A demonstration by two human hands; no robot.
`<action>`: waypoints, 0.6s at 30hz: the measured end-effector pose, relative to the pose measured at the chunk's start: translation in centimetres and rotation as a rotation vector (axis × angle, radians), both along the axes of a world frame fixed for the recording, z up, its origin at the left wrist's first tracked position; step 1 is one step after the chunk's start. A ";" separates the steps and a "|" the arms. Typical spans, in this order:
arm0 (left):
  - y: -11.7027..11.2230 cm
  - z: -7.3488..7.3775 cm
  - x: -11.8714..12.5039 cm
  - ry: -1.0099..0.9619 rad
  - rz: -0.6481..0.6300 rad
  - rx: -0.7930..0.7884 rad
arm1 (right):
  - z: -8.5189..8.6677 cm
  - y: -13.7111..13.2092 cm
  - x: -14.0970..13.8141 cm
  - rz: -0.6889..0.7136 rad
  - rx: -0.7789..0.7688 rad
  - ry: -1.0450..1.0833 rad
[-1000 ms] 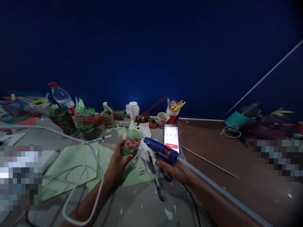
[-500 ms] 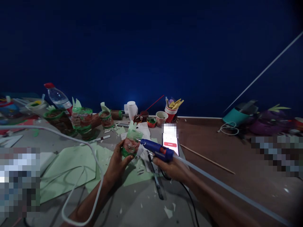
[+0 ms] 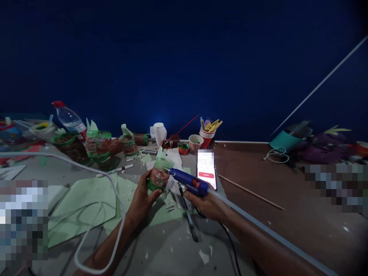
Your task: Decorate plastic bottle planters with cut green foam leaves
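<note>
My left hand (image 3: 141, 199) is wrapped round a small cut bottle piece (image 3: 159, 177) painted red-brown with green bands and topped with pale green paper. It is held upright just above the table. My right hand (image 3: 207, 205) grips a blue hot glue gun (image 3: 189, 181) with a long clear glue stick (image 3: 258, 226) trailing from its back. The gun's nozzle touches the right side of the bottle piece near its top. A black cord runs from the gun toward me.
Pale green paper sheets (image 3: 86, 203) and scraps cover the grey table (image 3: 172, 253). Similar decorated bottle pieces (image 3: 99, 143), a water bottle (image 3: 67, 118), paper cups (image 3: 207, 137), a lit phone (image 3: 206, 173), a wooden stick (image 3: 251, 193) and a white cable (image 3: 94, 172) lie around.
The glue gun's nozzle has moved left and closer until it meets the bottle piece. My left hand has kept the piece nearly still. The view shifted slightly.
</note>
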State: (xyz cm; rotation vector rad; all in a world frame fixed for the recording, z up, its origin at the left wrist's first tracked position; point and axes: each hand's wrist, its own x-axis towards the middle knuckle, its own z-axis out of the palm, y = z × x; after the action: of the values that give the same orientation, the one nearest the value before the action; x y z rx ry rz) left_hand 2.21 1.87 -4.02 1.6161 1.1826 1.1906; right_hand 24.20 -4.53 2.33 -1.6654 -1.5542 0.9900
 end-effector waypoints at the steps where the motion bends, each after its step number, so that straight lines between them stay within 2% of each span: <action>1: 0.0 0.0 0.0 0.012 -0.003 0.009 | -0.1 0.0 0.0 0.009 0.004 0.008; 9: -0.1 0.0 0.0 0.018 -0.018 0.022 | -0.9 0.1 0.1 0.020 0.102 0.026; 18: 0.0 0.0 0.0 0.031 -0.018 0.008 | -0.9 0.1 0.0 0.008 0.060 0.005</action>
State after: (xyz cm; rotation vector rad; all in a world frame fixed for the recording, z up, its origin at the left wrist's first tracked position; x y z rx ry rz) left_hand 2.17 1.83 -4.02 1.6530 1.1818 1.1644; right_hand 24.24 -4.43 1.39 -1.6158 -1.5734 0.9413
